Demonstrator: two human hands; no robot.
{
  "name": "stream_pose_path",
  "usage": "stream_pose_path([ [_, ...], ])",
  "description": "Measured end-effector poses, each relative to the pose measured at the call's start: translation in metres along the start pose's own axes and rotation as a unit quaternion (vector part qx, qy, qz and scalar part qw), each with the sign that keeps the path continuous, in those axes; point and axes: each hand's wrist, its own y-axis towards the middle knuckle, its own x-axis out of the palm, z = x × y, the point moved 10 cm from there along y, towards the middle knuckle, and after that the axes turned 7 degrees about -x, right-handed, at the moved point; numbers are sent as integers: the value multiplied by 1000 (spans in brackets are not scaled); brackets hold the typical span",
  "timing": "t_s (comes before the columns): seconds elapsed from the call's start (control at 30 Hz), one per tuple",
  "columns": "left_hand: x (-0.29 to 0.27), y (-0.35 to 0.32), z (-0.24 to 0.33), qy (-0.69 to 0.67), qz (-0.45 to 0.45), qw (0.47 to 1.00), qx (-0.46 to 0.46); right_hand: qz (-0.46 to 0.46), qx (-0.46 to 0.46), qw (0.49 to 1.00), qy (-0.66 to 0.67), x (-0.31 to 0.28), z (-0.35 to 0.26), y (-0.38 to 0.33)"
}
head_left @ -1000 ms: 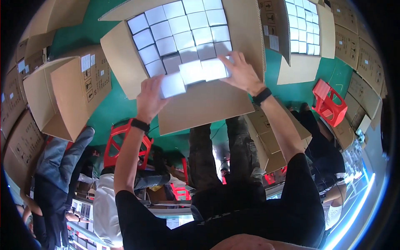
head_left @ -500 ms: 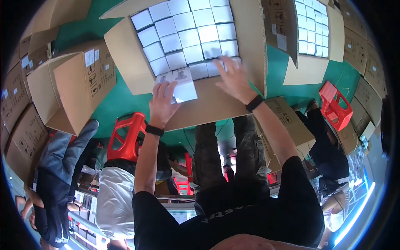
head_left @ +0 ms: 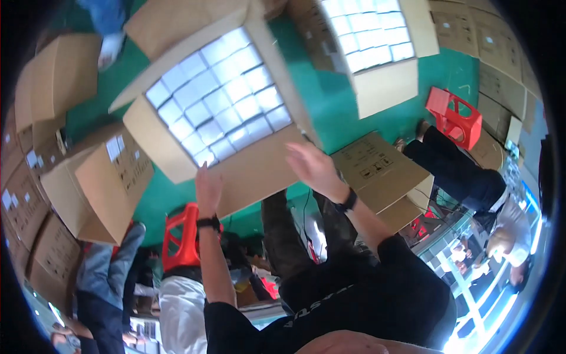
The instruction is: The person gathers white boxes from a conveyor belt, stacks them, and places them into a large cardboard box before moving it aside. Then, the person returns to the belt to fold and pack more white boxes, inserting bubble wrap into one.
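Note:
In front of me stands a large open cardboard carton (head_left: 259, 168), packed with rows of small white boxes (head_left: 226, 119). My left hand (head_left: 209, 192) is by the left end of its near flap, fingers pointing up toward the boxes. Nothing shows in that hand, and its fingers look stretched out, seen partly edge-on. Over the right end of the same flap, my right hand (head_left: 315, 170) is open with its fingers extended, holding nothing. Both wrists wear dark bands.
Another open carton (head_left: 386, 91) of white boxes stands at the far right. A closed carton (head_left: 377, 168) is by my right forearm. Red stools (head_left: 181, 239) stand left and right. Several people sit or stand nearby, one in blue trousers (head_left: 101, 15) at the far left.
The white box that lay under my left hand at the carton's near edge now sits among the others or is out of sight. Both hands have drawn back, and my view has turned.

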Motion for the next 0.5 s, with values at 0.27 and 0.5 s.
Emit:
stream_pose_path([
  [0.27, -6, -50, 323, -164, 66, 973, 147, 271, 482, 790, 265, -170, 312, -94],
  [0.5, 127, 138, 422, -482, 123, 864, -80, 344, 427, 672, 498, -146, 467, -7],
])
